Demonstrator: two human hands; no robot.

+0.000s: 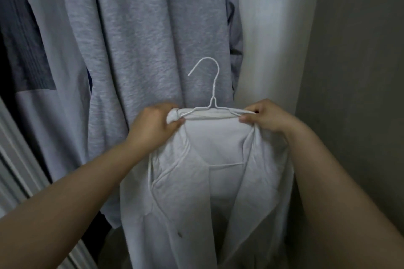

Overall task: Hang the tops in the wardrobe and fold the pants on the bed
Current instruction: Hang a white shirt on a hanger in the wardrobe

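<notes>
A white button-up shirt hangs open-fronted in front of me on a white wire hanger, whose hook points up and left. My left hand grips the bunched left shoulder of the shirt over the hanger's end. My right hand pinches the right shoulder of the shirt over the other end of the hanger. Both arms reach forward from the bottom corners.
Directly behind the shirt hangs a grey sweatshirt in the wardrobe. To its left hangs a pale top with a dark printed panel. A white wardrobe side panel and a grey-beige wall stand on the right.
</notes>
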